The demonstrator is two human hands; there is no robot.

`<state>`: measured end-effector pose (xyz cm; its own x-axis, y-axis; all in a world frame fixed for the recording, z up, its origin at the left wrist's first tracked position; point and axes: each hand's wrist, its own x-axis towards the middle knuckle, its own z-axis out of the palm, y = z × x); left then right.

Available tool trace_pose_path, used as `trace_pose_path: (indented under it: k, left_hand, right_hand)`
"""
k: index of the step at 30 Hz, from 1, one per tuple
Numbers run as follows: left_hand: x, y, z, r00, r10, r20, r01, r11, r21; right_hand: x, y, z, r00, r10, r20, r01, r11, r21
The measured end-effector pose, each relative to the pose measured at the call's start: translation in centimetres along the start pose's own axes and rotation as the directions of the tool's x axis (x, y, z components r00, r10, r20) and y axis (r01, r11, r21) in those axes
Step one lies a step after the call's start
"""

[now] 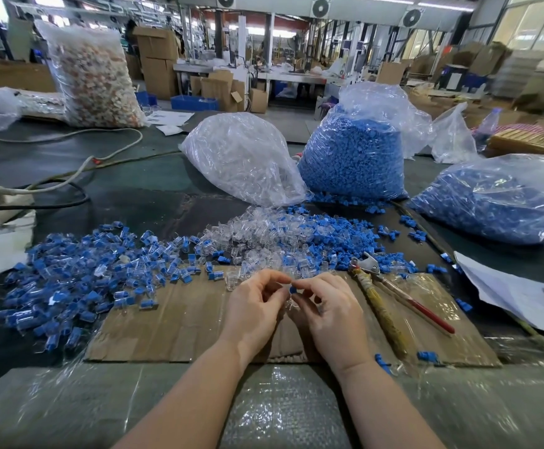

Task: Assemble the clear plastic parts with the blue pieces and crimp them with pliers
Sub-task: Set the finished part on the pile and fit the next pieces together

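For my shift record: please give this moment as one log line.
step: joining parts | right hand: pinches blue piece | left hand: pinches clear part | pliers: on cardboard

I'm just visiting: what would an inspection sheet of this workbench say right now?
Surface: dark table with a cardboard sheet under the hands.
Job's things: loose blue pieces, clear parts, assembled pile; pliers lying unused at right.
Clutter: bag of clear parts, bags of blue pieces, papers.
Hands: left hand and right hand together pinch a small blue piece with a clear part.
Cables: white cord and black cable at left.
Surroundings: factory hall, cardboard boxes, wall fans.
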<state>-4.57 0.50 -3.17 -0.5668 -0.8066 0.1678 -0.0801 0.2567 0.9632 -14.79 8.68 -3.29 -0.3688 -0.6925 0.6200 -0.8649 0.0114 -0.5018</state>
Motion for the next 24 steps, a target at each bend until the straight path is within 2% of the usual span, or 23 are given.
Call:
trace_pose_path:
  k: [7, 17, 24]
  left_hand:
    - [-0.03, 0.06, 0.02, 1.000, -0.018, -0.020, 0.017, 0.999, -0.035]
    - [-0.02, -0.18, 0.00, 1.000, -0.024, -0.014, 0.023, 0.999, -0.045]
    - [0.00, 0.10, -0.08, 1.000, 0.011, -0.016, -0.012, 1.000, -0.022]
  right_hand:
    - [-0.04, -0.04, 0.05, 1.000, 0.000, -0.022, -0.001, 1.000, -0.014]
    - [-0.09, -0.19, -0.18, 0.999, -0.016, 0.045, 0.015, 1.000, 0.006]
    - [0.01, -0.17, -0.14, 1.000, -0.026, 0.004, 0.026, 0.999, 0.027]
